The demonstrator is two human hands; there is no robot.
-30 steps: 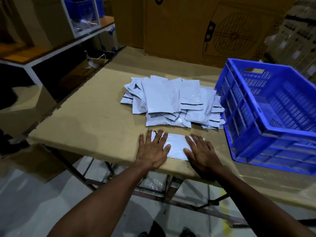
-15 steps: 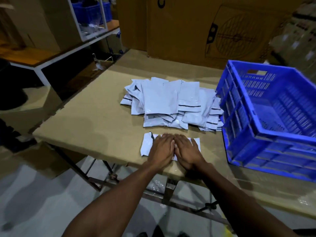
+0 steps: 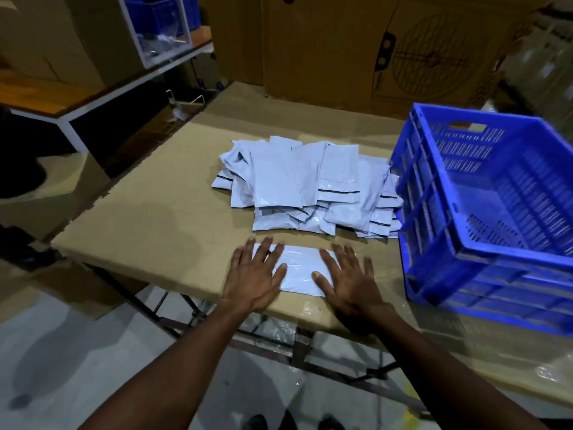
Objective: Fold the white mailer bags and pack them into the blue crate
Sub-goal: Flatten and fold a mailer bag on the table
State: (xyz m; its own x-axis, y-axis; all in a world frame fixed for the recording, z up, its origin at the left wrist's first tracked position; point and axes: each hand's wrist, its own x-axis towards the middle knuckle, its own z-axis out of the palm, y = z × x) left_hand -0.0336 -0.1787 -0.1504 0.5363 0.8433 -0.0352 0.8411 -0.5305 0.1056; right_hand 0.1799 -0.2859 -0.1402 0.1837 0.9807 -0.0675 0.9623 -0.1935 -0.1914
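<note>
One white mailer bag (image 3: 300, 270) lies flat near the front edge of the cardboard-topped table (image 3: 148, 225). My left hand (image 3: 255, 274) presses on its left end with fingers spread flat. My right hand (image 3: 348, 279) presses flat on its right end. The middle of the bag shows between the two hands. Behind it sits a loose pile of white mailer bags (image 3: 305, 187). A blue crate (image 3: 483, 209) stands on the table to the right; the part of its inside that I can see holds nothing.
Large cardboard boxes (image 3: 356, 48) stand behind the table. A white-framed shelf (image 3: 102, 94) with a blue bin (image 3: 161, 13) is at the back left. Below the table's front edge are its metal legs (image 3: 297, 346) and the floor.
Half a second ago both hands were side by side at the middle of the bag. They have slid apart to its two ends, as they were one second ago.
</note>
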